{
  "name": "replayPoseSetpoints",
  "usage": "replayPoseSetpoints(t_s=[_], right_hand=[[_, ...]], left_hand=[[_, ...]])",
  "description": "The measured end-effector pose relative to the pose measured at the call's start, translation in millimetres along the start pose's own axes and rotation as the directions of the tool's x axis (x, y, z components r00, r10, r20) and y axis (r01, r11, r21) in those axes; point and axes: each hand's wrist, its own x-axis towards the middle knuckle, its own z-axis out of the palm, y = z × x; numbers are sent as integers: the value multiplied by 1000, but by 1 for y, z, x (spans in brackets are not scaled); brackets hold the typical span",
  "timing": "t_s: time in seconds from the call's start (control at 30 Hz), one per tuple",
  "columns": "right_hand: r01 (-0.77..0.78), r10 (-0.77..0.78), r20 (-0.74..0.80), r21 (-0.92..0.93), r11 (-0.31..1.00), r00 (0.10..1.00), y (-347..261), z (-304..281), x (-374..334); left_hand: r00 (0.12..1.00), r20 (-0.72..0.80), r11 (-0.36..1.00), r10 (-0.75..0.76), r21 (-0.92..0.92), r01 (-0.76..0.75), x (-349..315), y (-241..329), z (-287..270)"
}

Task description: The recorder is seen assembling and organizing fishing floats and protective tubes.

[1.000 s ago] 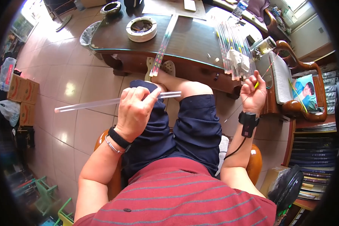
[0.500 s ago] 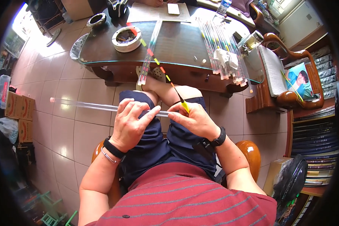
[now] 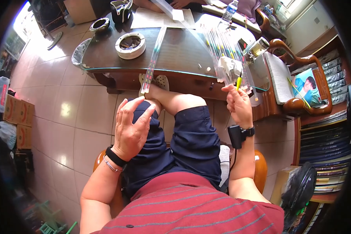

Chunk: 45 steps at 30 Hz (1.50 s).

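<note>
My right hand (image 3: 240, 105) is raised by the table's right front edge, its fingers closed. It grips a slim fishing float (image 3: 238, 82) with a yellow body and dark stem. A long clear tube (image 3: 168, 10) slants from the top of the view down toward the same hand and appears held there too; its near end is hard to make out. My left hand (image 3: 130, 126) hovers over my left thigh with fingers apart and nothing visible between them. Behind the right hand lie several clear tubes with coloured floats (image 3: 222, 45) and a crumpled white tissue (image 3: 230, 65).
On the dark glass-topped table (image 3: 183, 50) are a white ashtray (image 3: 130, 54), two tubed floats (image 3: 154, 58), paper sheets (image 3: 144, 19), a water bottle (image 3: 230, 10) and a glass jar (image 3: 257, 47). Another person's hand (image 3: 181, 3) rests at the far side. A wooden armchair (image 3: 325, 84) stands right.
My right hand has moved right and forward to the table edge, taking the float and apparently the tube along. My left hand has let go of the tube and opened.
</note>
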Motion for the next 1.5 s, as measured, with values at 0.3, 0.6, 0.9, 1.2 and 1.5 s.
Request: replayPoseSetpoints(t_s=[0.3, 0.6, 0.9, 1.2, 1.5], right_hand=[[-51, 68, -335, 57, 997, 940, 82, -52, 74], [-101, 57, -387, -93, 991, 920, 104, -56, 97], [-158, 92, -409, -129, 979, 908, 113, -38, 111], [78, -385, -442, -570, 818, 811, 126, -49, 81], [394, -411, 133, -645, 655, 902, 30, 49, 12]], left_hand=[[998, 52, 995, -42, -94, 47, -4, 1, 14], [995, 66, 992, -80, -96, 86, -4, -1, 17], [993, 77, 991, -90, -97, 97, -4, -3, 20], [993, 72, 989, -94, -110, 101, -3, -5, 19], [993, 56, 971, -105, -210, 114, -4, -6, 24]])
